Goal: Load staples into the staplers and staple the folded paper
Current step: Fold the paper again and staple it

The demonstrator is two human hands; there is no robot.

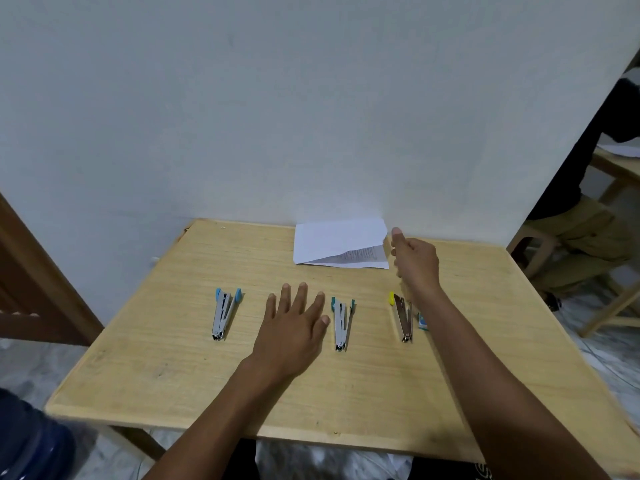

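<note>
Three open metal staplers [341,322] line the wooden desk [173,375]. The left hand [294,327] lies flat, fingers spread. The right hand [415,261], at one o'clock beside the folded white paper [332,237], has curled fingers, hold unclear.

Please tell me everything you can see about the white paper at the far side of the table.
The paper is a white sheet lying flat at the far edge of the wooden table, against the wall. Its near right part is folded over and shows small printed text. The right hand, fingers curled, is beside its right edge; contact cannot be told.
</note>
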